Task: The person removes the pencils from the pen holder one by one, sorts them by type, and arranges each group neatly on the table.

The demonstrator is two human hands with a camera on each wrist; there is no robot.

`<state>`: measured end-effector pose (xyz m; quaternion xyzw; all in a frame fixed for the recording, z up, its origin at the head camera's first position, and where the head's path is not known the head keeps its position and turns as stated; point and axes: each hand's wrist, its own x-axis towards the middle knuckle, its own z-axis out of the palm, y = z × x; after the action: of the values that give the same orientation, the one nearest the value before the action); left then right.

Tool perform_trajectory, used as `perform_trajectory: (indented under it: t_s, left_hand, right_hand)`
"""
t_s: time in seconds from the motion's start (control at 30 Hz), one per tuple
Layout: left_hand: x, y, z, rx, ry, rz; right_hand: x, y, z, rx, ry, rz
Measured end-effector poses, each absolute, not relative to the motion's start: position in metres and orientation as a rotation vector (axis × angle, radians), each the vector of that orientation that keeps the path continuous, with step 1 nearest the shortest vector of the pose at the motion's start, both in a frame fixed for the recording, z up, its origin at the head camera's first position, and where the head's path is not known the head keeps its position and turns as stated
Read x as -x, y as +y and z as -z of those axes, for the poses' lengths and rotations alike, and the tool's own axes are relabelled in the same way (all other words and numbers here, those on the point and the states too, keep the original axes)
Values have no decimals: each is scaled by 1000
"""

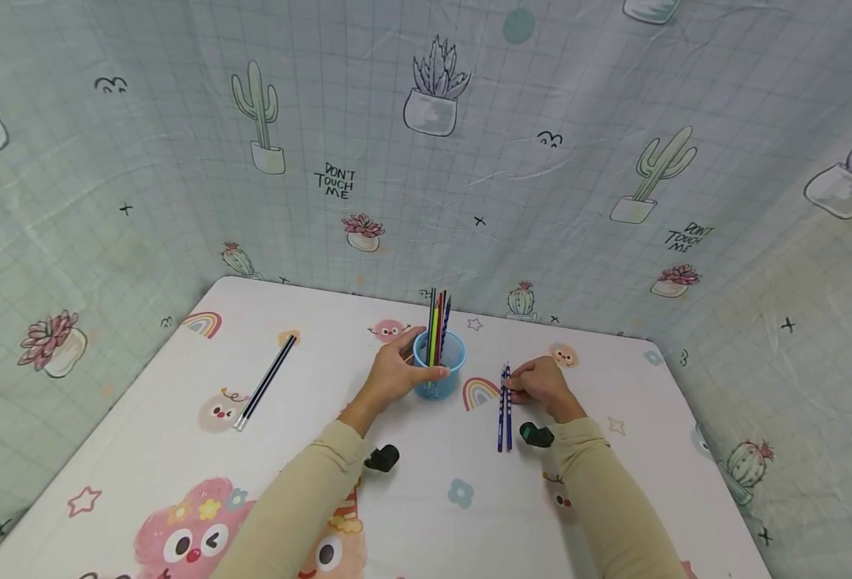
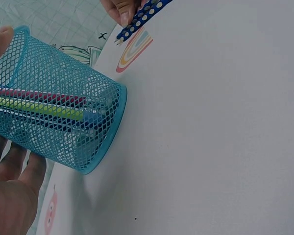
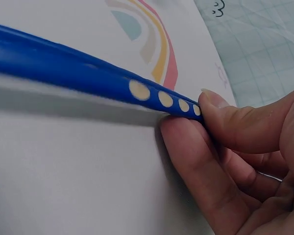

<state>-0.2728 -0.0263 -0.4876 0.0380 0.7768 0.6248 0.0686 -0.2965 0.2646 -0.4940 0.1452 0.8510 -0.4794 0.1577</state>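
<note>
A light-blue mesh pen cup [image 1: 457, 371] is gripped by my left hand [image 1: 391, 374], with the thumb on its near side and fingers around the far side. Several pencils [image 1: 436, 326] stand in the cup, among them yellow-green, red and dark ones. In the left wrist view, their lower ends show through the mesh [image 2: 63, 105]. To the cup's right, my right hand [image 1: 544, 384] pinches two blue pencils [image 1: 501, 422] with pale dots near their tips, between thumb and forefinger. The right wrist view shows a blue dotted pencil [image 3: 103, 76] close up; the second is mostly hidden.
Two dark pencils [image 1: 267, 382] lie side by side on the left of the white printed table [image 1: 433, 531]. A small black object [image 1: 382, 458] is beside the left forearm and another [image 1: 537, 435] beside the right wrist. Patterned cloth [image 1: 397, 193] rises behind the table.
</note>
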Motion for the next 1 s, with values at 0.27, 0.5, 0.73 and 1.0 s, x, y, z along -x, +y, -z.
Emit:
perform_trajectory:
  t_s: [0.27,0.5,0.73,1.0]
  left_hand:
    - [274,-26,488,-111,2343,-1881]
    - [274,-26,487,-112,2350,-1869]
    - [274,-26,487,-116,2337,-1889]
    - [274,-26,487,-114,2342,-1880]
  right_hand:
    - [295,262,492,-411,2457,1339]
    - [294,264,490,-383,2481,1326]
    - [294,264,480,-353,2515,1314]
    - [295,256,473,-349,2501,1345]
